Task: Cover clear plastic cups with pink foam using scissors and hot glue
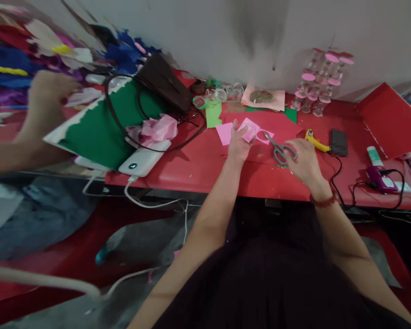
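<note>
My left hand (239,147) pinches a piece of pink paper (249,130) between thumb and fingers, above the red table. Another pink paper piece (225,133) lies just left of those fingers. In my right hand (304,160) is a pair of grey scissors (280,151), its blades pointing left toward the paper. Close to the blade tips is a pink paper scrap with a round hole (265,136). Under both hands lies red paper (260,153).
A co-worker's arm (43,119) reaches in at left. Nearby are a green board (99,123), white power bank (145,160) and looped black cable. A yellow glue gun (317,141), stacked clear cups with pink discs (320,87) and purple device (380,179) stand right.
</note>
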Available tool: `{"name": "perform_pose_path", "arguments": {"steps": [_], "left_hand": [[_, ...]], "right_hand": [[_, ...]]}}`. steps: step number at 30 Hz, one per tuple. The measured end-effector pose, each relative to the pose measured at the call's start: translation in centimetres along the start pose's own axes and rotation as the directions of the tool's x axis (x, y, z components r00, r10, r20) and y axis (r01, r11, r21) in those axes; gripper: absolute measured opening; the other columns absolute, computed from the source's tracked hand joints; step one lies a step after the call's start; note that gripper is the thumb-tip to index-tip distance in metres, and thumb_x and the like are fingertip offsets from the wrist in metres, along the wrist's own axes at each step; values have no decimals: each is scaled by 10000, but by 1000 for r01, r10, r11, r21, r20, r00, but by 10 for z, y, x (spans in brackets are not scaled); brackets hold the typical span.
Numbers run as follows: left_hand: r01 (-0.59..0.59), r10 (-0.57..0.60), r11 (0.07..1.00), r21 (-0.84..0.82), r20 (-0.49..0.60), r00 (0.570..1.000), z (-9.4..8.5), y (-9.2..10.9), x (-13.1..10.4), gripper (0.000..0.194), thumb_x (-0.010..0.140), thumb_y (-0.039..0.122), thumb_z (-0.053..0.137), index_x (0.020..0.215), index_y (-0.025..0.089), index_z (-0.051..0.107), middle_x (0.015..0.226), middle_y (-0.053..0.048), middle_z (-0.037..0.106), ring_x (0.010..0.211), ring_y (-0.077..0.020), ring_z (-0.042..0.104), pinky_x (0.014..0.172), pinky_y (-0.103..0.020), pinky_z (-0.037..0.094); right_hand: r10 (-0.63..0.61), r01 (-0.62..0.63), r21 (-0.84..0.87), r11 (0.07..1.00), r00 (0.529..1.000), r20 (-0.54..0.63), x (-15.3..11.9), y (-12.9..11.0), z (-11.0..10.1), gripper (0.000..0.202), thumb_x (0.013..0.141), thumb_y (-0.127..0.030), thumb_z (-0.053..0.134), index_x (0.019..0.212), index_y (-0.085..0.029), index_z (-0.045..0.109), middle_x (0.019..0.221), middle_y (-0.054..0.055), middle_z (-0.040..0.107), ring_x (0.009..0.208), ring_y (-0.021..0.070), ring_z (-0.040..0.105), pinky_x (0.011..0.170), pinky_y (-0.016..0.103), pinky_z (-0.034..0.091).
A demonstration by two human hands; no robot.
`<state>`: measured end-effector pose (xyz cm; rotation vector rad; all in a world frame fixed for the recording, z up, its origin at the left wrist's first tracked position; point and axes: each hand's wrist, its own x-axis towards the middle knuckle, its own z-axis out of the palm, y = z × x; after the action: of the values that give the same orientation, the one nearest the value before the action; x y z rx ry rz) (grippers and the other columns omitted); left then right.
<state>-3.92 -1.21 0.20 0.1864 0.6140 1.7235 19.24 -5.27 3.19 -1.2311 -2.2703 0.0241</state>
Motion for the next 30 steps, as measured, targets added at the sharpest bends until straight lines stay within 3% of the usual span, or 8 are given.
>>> {"name": "perform_pose_path", "arguments": {"steps": [3,5,9,13,17,19,23,30], "left_hand": [[-46,48,999,29,-49,998,-1,-1,1,855,783,121,830,1498,468,514,1497,-1,627,1195,-188,714,871,-242,589],[-44,47,997,68,-37,998,-3,-3,2,763,767,126,846,1421,417,579,1455,-8,653,1163,-181,716,849,-236,586],[-14,2,990,142,79,997,-6,-6,4,400,752,206,887,1106,253,707,1184,-46,754,1064,-183,726,777,-211,557],[-22,16,992,125,45,999,-8,-5,6,367,782,312,897,1091,266,705,1132,-16,763,1020,-154,730,775,-205,539],[-33,36,996,78,-39,999,-9,-2,9,379,782,266,894,1100,269,686,1142,7,754,1003,-131,725,788,-206,538],[-33,37,997,74,-57,998,-8,-2,11,361,770,233,896,1060,261,683,1118,6,756,1012,-136,720,799,-215,540],[-41,47,995,86,-62,997,-8,-4,10,322,755,269,925,952,241,672,1050,0,770,1039,-158,729,853,-256,548],[-18,20,999,51,-29,999,-8,-4,8,281,746,183,888,937,221,686,951,11,787,1041,-159,761,1017,-316,549]], "right_hand": [[157,-134,-103,986,949,273,12,10,19,299,960,-255,659,1218,-125,737,1142,197,759,1074,352,701,1013,531,526],[194,-160,-120,980,909,369,21,17,29,331,966,-276,655,1248,-117,726,1166,204,754,1079,338,698,999,483,523],[219,-188,-114,975,886,409,33,25,34,365,902,-207,710,1262,-149,719,1190,180,753,1030,296,708,917,403,536],[297,-280,-104,954,857,421,43,27,27,458,828,-189,753,1277,-118,700,1039,157,771,916,285,718,798,374,543],[367,-506,188,842,793,487,50,33,7,581,793,-213,789,1354,-126,664,871,83,745,791,240,692,711,358,558],[314,-547,406,732,800,511,49,36,-2,609,766,-295,847,1338,-171,679,863,56,725,766,217,672,696,356,565],[242,-443,597,669,889,388,44,37,3,809,595,-502,957,1300,-223,675,906,21,673,803,211,626,726,381,558],[184,-165,382,909,983,-14,45,25,49,568,789,-570,804,1195,-212,634,1108,130,704,1027,321,641,994,518,495]]}}
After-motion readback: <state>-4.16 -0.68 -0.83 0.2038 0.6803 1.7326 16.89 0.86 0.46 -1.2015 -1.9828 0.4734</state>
